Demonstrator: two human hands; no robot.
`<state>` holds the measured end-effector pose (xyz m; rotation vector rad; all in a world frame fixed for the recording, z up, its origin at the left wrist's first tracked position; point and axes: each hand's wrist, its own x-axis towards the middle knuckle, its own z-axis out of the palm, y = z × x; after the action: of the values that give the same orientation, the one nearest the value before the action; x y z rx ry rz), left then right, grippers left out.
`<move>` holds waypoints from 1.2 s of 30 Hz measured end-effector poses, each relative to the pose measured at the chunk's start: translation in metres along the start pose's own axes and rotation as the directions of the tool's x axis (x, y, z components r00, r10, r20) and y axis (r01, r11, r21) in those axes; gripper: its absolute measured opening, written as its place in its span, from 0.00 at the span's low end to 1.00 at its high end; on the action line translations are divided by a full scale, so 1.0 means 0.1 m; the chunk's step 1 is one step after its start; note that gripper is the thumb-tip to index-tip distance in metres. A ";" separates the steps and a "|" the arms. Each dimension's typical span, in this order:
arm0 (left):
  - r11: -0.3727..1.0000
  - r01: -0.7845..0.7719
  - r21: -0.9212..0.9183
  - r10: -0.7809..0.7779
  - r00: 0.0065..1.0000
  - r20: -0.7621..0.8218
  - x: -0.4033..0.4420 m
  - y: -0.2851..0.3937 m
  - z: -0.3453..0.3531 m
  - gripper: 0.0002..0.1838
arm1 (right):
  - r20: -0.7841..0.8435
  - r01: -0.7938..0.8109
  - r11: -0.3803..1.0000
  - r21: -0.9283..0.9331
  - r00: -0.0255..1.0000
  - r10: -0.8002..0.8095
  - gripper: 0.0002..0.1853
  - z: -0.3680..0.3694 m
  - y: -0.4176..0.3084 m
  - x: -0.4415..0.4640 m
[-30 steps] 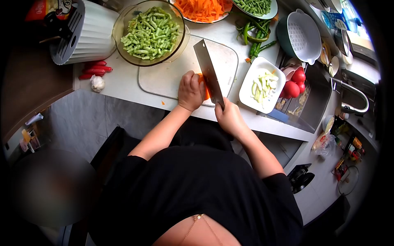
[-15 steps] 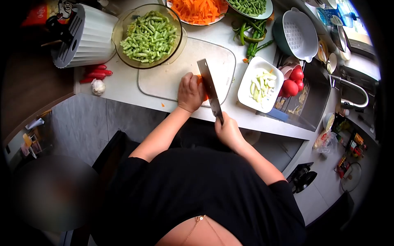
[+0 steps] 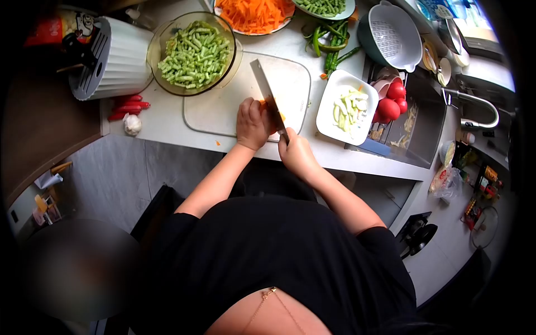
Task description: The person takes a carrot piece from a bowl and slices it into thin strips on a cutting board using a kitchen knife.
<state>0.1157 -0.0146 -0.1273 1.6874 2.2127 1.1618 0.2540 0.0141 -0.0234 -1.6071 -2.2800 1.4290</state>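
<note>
carrot piece [image 3: 263, 102], mostly hidden, lies on the cutting board [image 3: 212, 111] at two o'clock from the left hand [image 3: 252, 124], whose curled fingers grip it, tips hard to make out. cleaver [image 3: 266, 89], handle wrapped by the right hand [image 3: 298, 152], aims at eleven o'clock, partly masking the carrot piece. shredded carrot [image 3: 254, 14], twelve o'clock, cut off above.

Set with round amber glass bowl [image 3: 154, 61] at far-left corner of pale rectangular cutting board [image 3: 215, 110], white rectangular dish [image 3: 326, 113] at right.
</note>
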 end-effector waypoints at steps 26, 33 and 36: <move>0.999 0.038 0.019 -0.040 0.987 0.154 -0.02 0.23 -0.27 0.39 | -0.289 0.032 0.999 0.039 0.957 -0.020 0.09 -0.38 0.07 -0.19; 0.965 0.241 0.106 -0.245 0.969 0.032 0.15 -0.07 -0.34 0.31 | -0.204 -0.084 0.996 0.015 0.975 0.085 0.12 -0.25 0.32 -0.20; 0.947 0.115 0.300 -0.149 0.985 0.091 0.27 -0.07 -0.56 0.33 | -0.183 -0.093 0.996 0.013 0.979 0.094 0.12 -0.14 0.35 -0.22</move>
<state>0.0717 -0.0194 -0.0839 1.6245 2.4795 0.7150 0.2971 0.0091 -0.0282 -1.7846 -2.1255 1.2418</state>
